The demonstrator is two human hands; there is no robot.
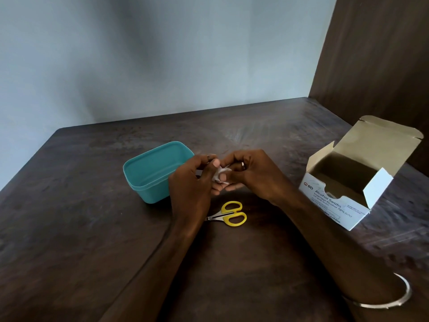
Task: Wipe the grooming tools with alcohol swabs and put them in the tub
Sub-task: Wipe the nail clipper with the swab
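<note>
My left hand [192, 182] and my right hand [253, 173] meet above the table, just right of the teal tub [148, 173]. Between their fingertips they pinch a small white alcohol swab [220, 176]. Whether a tool lies inside the swab is hidden by the fingers. Small scissors with yellow handles [229, 213] lie flat on the table below the hands, blades pointing left under my left wrist. I cannot see into the tub's bottom fully; what shows of it holds nothing.
An open white box of alcohol swabs [343, 194] stands at the right, its lid flap raised. A dark wooden panel [376, 54] rises at the back right. The dark wooden table [69, 228] ends at a grey wall behind.
</note>
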